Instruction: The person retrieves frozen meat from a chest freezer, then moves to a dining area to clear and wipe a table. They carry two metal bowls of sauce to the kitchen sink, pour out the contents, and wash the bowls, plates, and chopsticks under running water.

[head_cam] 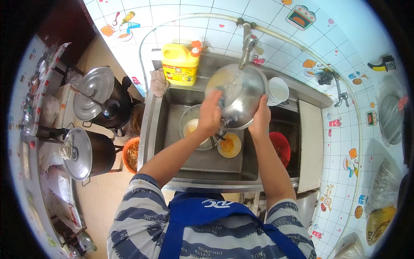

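Observation:
A shiny metal basin (247, 97) is held tilted over the sink (200, 162), and water from the faucet (248, 48) runs onto it. My right hand (260, 118) grips its rim on the right side. On its left, my left hand (209, 113) is blurred and presses what looks like a dark scrubbing pad (221, 97) to the metal. Below, in the sink, a bowl with orange-yellow residue (230, 145) lies beside dark utensil handles. A wider basin (184, 119) holds a pale bowl (191, 127), partly hidden by my left arm.
A yellow detergent jug (180, 66) and a crumpled cloth (159, 83) rest on the sink's back left ledge. Stacked white bowls (278, 90) stand right of the basin. A red basin (279, 149) sits in the right compartment, near a white board (310, 145). Large pots (100, 155) stand left.

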`<state>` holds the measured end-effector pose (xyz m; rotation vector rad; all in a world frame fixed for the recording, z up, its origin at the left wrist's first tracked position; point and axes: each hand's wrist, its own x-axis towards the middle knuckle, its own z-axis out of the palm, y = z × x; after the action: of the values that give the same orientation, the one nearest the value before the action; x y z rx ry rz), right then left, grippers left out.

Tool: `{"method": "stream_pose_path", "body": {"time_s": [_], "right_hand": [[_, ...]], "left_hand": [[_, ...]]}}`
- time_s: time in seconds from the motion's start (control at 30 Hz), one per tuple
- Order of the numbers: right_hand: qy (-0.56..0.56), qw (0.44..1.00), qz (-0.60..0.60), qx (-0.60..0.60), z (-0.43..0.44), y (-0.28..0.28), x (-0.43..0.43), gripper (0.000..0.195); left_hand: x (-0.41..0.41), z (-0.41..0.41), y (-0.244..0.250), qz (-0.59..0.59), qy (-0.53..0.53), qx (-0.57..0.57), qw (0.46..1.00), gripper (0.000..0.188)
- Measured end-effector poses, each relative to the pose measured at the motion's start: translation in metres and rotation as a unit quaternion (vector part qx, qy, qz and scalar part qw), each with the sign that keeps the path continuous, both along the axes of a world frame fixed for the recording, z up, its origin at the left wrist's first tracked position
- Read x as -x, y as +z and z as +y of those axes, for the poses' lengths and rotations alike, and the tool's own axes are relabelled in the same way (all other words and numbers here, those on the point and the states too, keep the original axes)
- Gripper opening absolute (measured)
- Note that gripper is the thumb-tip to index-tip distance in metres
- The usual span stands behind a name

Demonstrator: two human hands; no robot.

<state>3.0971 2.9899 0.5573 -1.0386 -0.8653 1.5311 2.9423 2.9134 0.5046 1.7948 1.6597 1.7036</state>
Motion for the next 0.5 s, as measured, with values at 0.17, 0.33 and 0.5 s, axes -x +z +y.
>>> {"method": "stream_pose_path", "body": {"time_s": [0.17,0.33,0.5], "right_hand": [[0.138,0.989,0.044,0.013,-0.007,0.015,-0.008,0.040],[0.246,0.919,-0.300,-0.071,-0.006,0.027,-0.001,0.045],[0.118,0.966,-0.224,-0.056,-0.007,0.041,0.054,0.050]], "left_hand": [[0.061,0.026,-0.035,-0.218,0.086,0.099,0.967,0.041],[0.077,0.048,0.044,-0.123,-0.042,0.088,0.988,0.036],[0.020,0.019,0.081,0.201,-0.048,-0.089,0.974,0.043]]}}
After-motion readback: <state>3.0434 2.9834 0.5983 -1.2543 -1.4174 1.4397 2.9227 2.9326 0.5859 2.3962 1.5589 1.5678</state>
